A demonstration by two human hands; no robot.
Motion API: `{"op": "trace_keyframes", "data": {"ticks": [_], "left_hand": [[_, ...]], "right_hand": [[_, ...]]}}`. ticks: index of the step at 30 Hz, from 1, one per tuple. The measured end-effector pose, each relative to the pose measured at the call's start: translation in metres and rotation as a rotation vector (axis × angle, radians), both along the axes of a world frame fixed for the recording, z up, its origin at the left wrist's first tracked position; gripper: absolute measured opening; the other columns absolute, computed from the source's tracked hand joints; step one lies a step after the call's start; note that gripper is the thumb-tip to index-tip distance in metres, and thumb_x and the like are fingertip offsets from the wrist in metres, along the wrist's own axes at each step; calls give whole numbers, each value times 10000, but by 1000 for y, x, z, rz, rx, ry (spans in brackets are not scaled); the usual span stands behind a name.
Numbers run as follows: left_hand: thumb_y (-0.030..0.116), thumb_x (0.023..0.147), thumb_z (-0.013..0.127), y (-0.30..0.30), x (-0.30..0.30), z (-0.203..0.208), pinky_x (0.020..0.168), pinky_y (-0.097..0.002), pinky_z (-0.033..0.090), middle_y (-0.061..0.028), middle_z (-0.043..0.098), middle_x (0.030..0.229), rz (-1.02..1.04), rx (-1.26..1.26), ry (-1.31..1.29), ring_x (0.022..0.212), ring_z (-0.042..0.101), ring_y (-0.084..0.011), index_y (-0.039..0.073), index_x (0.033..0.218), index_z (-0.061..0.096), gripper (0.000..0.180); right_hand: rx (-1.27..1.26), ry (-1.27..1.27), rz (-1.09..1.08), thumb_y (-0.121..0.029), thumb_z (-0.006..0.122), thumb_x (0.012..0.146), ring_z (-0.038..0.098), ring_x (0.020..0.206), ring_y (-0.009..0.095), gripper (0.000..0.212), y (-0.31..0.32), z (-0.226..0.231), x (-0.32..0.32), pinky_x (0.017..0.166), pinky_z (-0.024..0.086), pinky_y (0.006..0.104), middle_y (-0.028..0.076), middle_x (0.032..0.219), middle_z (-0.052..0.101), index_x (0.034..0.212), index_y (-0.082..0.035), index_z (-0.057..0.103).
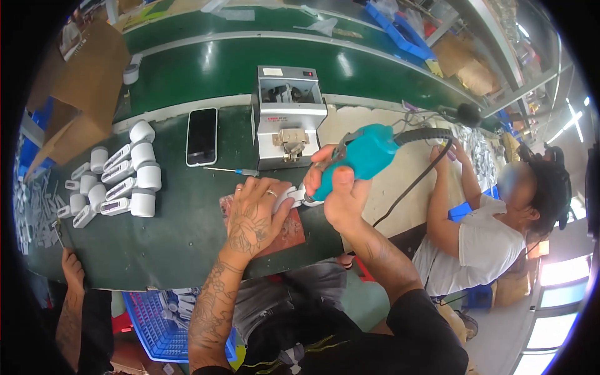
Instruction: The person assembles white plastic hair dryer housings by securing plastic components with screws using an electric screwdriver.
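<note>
My right hand [342,190] is wrapped round a teal electric screwdriver [372,150], tilted so that its front end points down and left toward a white plastic part [289,197]. My tattooed left hand [255,215] presses that part down with closed fingers, over a reddish-brown pad [284,234] on the green bench. The fingers hide most of the part, and I cannot tell whether the tool's tip touches it. Just beyond my left hand lies a small screwdriver with a blue handle [248,172].
Several white handheld devices [143,177] lie at the left. A phone [202,137] and a grey feeder machine [289,119] stand farther back. A black cable [415,165] hangs at the right, near a co-worker [487,237]. Another person's hand [73,270] is at the left; a blue basket [140,322] sits below.
</note>
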State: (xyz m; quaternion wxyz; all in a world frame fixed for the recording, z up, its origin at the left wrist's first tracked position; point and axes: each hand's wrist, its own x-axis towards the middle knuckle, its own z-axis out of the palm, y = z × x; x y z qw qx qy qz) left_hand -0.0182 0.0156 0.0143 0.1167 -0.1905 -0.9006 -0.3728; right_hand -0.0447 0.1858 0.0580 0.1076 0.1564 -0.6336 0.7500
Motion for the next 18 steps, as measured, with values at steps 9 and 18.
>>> {"op": "trace_keyframes", "data": {"ticks": [9,18], "left_hand": [[249,941,679,0,3,-6,965,-468,436,-47,652,1139,-3,-36,-11,1075,573,-288,80,1180,714,294],[198,917,694,0,0,1,940,-441,441,-39,656,1152,-24,48,10,1081,571,-286,108,1143,723,246]], "right_hand": [[-31,-44,11,-646,656,942,580,627,188,691,-6,-26,1,592,480,340,77,722,580,1073,25,550],[-92,-68,0,-809,631,824,554,590,202,842,2,-8,4,555,467,355,76,686,556,1082,-12,542]]}}
